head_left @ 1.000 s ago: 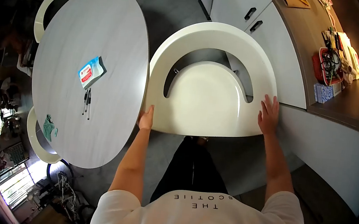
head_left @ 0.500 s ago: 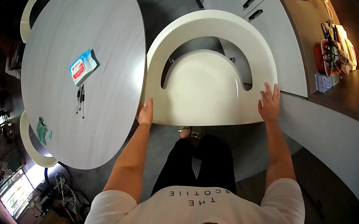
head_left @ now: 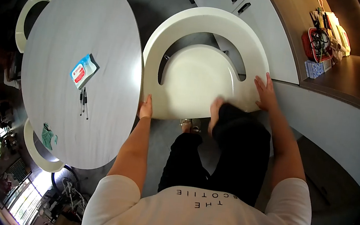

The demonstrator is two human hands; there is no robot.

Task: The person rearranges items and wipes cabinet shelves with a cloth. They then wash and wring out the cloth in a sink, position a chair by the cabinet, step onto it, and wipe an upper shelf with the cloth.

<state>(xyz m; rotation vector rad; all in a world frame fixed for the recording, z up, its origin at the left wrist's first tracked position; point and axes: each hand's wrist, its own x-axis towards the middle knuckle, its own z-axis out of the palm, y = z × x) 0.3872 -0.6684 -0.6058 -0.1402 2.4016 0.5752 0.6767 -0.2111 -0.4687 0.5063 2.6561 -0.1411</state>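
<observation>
A cream chair (head_left: pixel 197 79) with a curved backrest stands beside the oval table. My left hand (head_left: pixel 146 107) grips the chair's left arm end close to the table edge, its fingers mostly hidden beneath. On the right arm of the chair lies my right hand (head_left: pixel 267 94), fingers spread on the surface. My bare right foot (head_left: pixel 215 115) is raised at the front edge of the seat, while the other foot stays down near sandals (head_left: pixel 189 125) on the floor.
The oval table (head_left: pixel 115 60) bears a wipes pack (head_left: pixel 82 72), several pens (head_left: pixel 83 103) and a green crumpled item (head_left: pixel 47 136). Two more chairs (head_left: pixel 21 27) stand at its far side. White cabinets (head_left: pixel 269 33) and a shelf with a red basket (head_left: pixel 316 44) are at the right.
My right leg has lifted, bringing the bare foot up to the seat's front. Both hands remain on the chair's arms. The view has shifted slightly.
</observation>
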